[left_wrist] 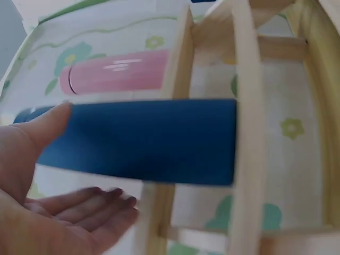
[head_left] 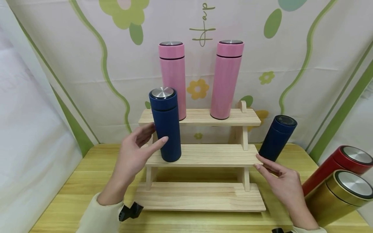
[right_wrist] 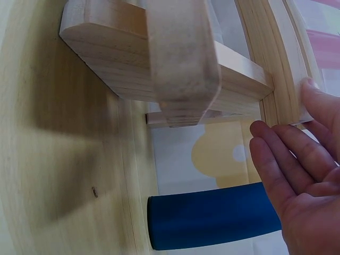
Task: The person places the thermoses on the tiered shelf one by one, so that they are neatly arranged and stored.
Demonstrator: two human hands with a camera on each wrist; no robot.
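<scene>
A dark blue thermos bottle (head_left: 166, 129) with a silver lid stands upright on the middle tier of a wooden three-step display stand (head_left: 209, 155). My left hand (head_left: 138, 147) is beside it, thumb across its front and the other fingers extended on its left. In the left wrist view those fingers are apart from the blue bottle (left_wrist: 143, 141); whether the thumb touches it I cannot tell. My right hand (head_left: 281, 181) pinches the right end of the middle tier between thumb and fingers, also seen on the stand (right_wrist: 281, 69) in the right wrist view.
Two pink bottles (head_left: 173, 74) (head_left: 227, 81) stand on the top tier. Right of the stand, a second blue bottle (head_left: 276, 137) is on the wooden table (head_left: 102, 168). A red bottle (head_left: 329, 168) and a gold bottle (head_left: 329, 200) stand at the right edge. Patterned cloth (head_left: 204, 13) hangs behind.
</scene>
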